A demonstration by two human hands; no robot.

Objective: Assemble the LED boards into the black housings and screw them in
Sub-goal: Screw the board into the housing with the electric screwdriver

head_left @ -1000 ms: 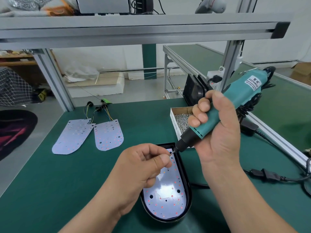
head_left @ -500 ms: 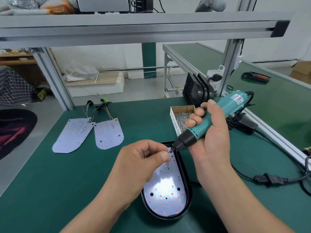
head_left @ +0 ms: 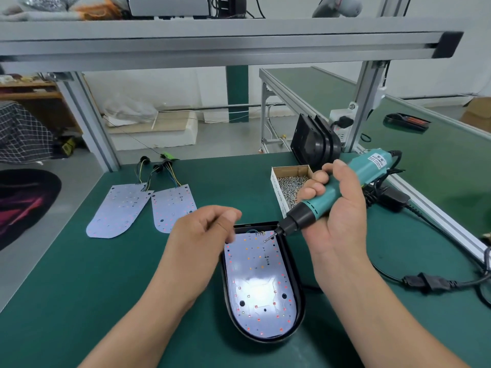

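Observation:
A black housing lies on the green bench in front of me, with a white LED board seated inside it. My right hand grips a teal electric screwdriver, tilted down to the left. Its bit tip touches the board near the board's upper right corner, on a small screw. My left hand hovers just left of the housing's top edge with its fingers loosely curled. Nothing shows between those fingers, and the hand is slightly blurred.
A cardboard box of screws stands behind the housing. Two spare LED boards with wire tails lie at the left. More black housings lean against a frame post at the back. The screwdriver's cable and plug trail to the right.
My left hand let go at the bit tip and drew back to the left. The screwdriver tilted flatter and its tip came down onto the board.

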